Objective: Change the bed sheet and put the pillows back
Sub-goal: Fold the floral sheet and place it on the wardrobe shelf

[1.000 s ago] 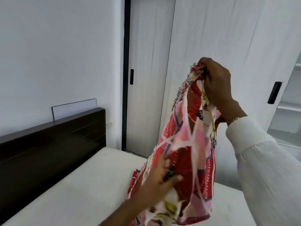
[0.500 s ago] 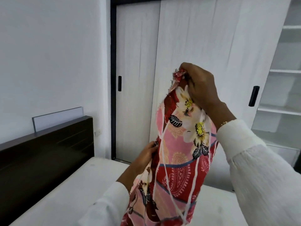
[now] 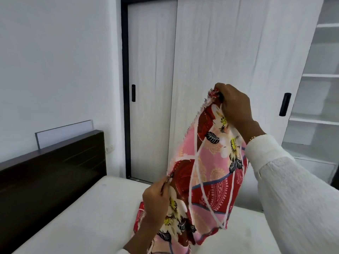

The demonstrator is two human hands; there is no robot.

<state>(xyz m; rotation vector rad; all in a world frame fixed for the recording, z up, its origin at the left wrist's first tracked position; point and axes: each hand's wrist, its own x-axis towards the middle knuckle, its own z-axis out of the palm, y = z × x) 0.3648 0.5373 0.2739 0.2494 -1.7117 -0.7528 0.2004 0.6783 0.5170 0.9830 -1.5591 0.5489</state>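
Observation:
A red and pink flowered bed sheet [image 3: 211,171] hangs bunched in the air above the bare white mattress [image 3: 82,217]. My right hand [image 3: 234,107] is raised and pinches the sheet's frayed top corner. My left hand [image 3: 156,200] is lower and grips the sheet's edge at its left side. The rest of the cloth droops down between my arms toward the mattress. No pillows are in view.
A dark wooden headboard [image 3: 51,165] runs along the left against the white wall. Pale sliding wardrobe doors [image 3: 229,61] with black handles stand behind the bed. Open white shelves [image 3: 319,99] are at the right.
My left hand has slid along the sheet's edge and now pinches it farther from my right hand, so the cloth is spread wider. The view has shifted slightly left.

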